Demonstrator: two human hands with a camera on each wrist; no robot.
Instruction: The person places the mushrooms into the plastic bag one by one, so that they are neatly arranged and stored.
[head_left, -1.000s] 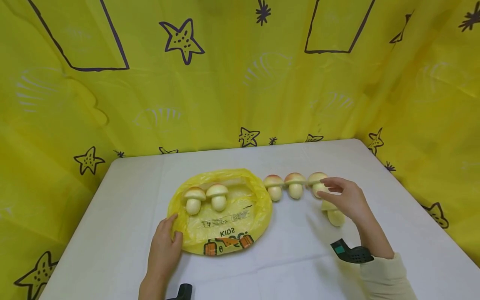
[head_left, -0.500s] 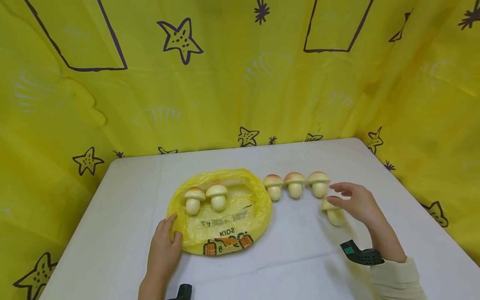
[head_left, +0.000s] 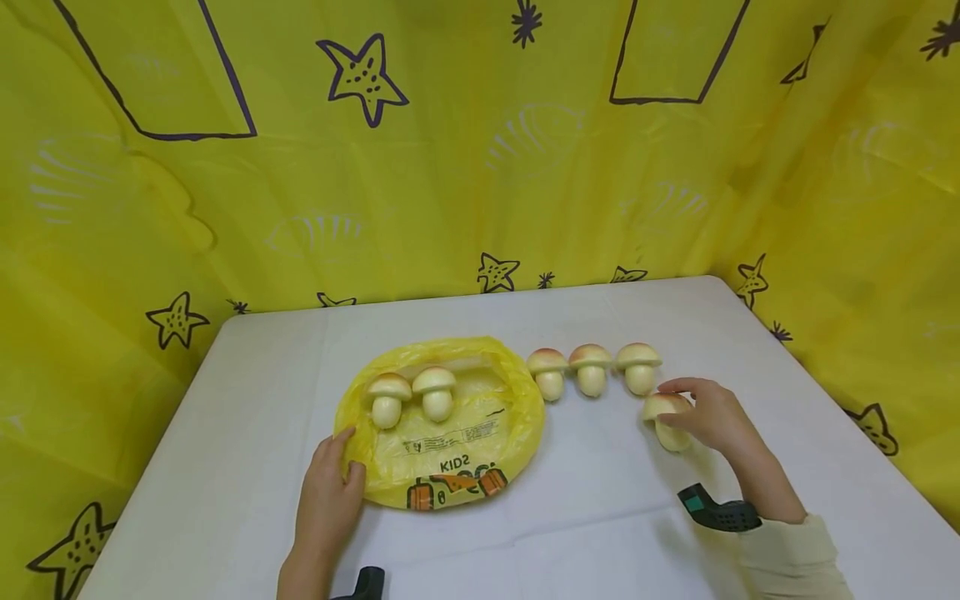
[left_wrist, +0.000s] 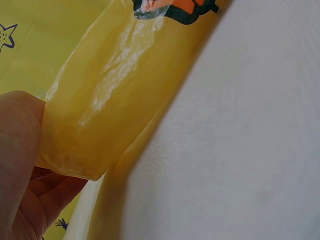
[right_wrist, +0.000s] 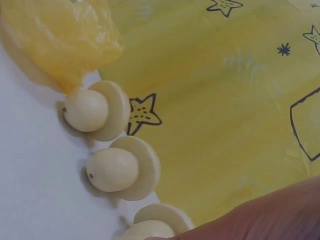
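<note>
A yellow plastic bag [head_left: 450, 442] lies spread with its mouth open, two toy mushrooms [head_left: 437, 396] inside. My left hand [head_left: 327, 487] grips the bag's left edge; in the left wrist view the thumb [left_wrist: 17, 135] is on one side of the plastic and fingers on the other. At the right, my right hand [head_left: 712, 417] has thumb and fingers around the cap of a toy mushroom [head_left: 672, 438] lying tilted on the table. Three more toy mushrooms [head_left: 591, 371] line up between the bag and that hand, the leftmost right at the bag's rim.
A white cloth covers the table [head_left: 570, 517]. Behind it and along both sides hangs a yellow curtain [head_left: 450, 192] printed with starfish and shells. Dark wrist-worn devices [head_left: 720, 510] sit on both wrists.
My right hand has moved from the rightmost mushroom of the row, right and down, onto the tilted mushroom, and its fingers have closed around the cap. The left hand has stayed put.
</note>
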